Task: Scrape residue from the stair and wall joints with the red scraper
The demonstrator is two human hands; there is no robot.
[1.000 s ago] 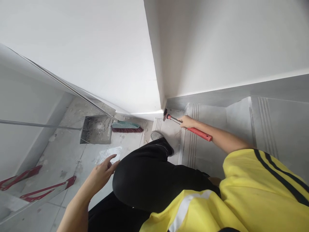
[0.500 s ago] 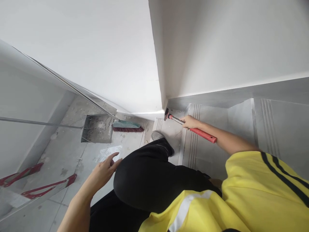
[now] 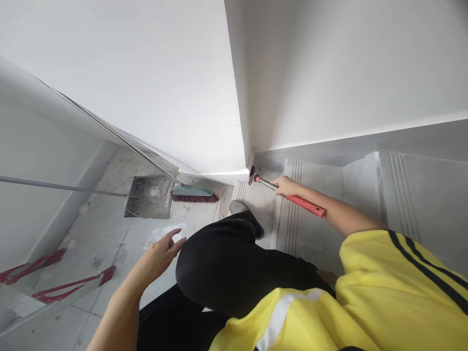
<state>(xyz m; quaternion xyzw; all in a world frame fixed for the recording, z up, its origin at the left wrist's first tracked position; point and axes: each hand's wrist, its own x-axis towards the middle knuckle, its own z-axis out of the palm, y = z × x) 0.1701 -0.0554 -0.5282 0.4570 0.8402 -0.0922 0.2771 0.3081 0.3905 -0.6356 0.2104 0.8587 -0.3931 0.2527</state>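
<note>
Right hand (image 3: pixel 284 185) wrapped around a red-handled hammer (image 3: pixel 288 194), its dark head at the far wall corner above the stair step (image 3: pixel 318 234), left hand (image 3: pixel 161 253) empty with fingers spread beside the black-trousered knee (image 3: pixel 219 263), broom (image 3: pixel 193 193) and dustpan (image 3: pixel 149 196) lying on the floor at far left

Single head view, steeply downward over own knee (image 3: pixel 226 263), facing stair corner (image 3: pixel 256 170); landing floor (image 3: pixel 109 229) far below.

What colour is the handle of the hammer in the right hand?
Red, with a bare metal shaft near the head; the head view shows the hammer in the right hand.
</note>
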